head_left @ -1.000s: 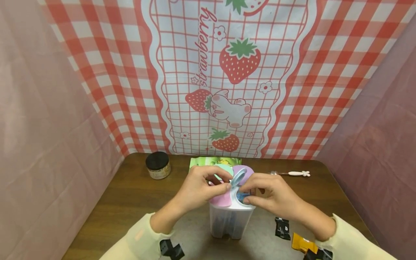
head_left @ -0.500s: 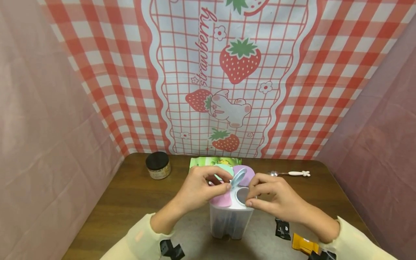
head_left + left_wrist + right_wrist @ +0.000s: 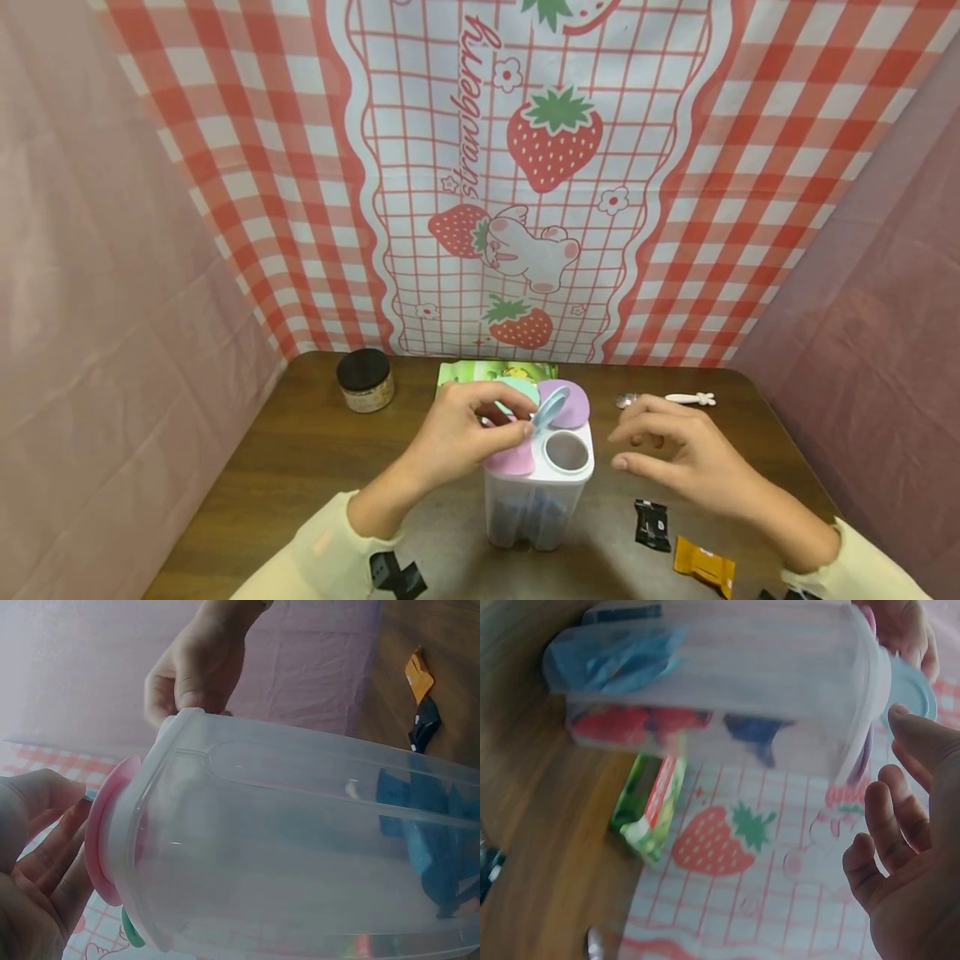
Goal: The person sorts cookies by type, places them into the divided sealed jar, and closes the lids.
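Note:
A clear plastic storage container [image 3: 525, 518] with a white top stands upright on the table. Pink [image 3: 512, 461], purple [image 3: 572, 408] and mint [image 3: 521, 387] flip lids cover three of its openings. My left hand [image 3: 467, 435] pinches the raised light-blue lid [image 3: 553, 408] between thumb and fingers, and the round opening [image 3: 567, 452] beside it is uncovered. Right of the container hovers my right hand [image 3: 686, 457], fingers loosely bent and holding nothing. Blue wrapped pieces [image 3: 427, 832] lie at the bottom inside; the right wrist view also shows red wrapped pieces [image 3: 611, 724] and a dark-blue piece [image 3: 754, 729].
A black packet [image 3: 652, 526] and an orange packet [image 3: 703, 567] lie at the front right. Behind the container is a green package [image 3: 480, 370]. A black-lidded jar [image 3: 365, 381] stands at back left, and a white-handled spoon [image 3: 688, 399] lies at back right.
My right hand has pulled back from the opening toward the right, its fingers spreading. The blue wrapped piece seen at the opening a second ago no longer shows there. The left hand stays put.

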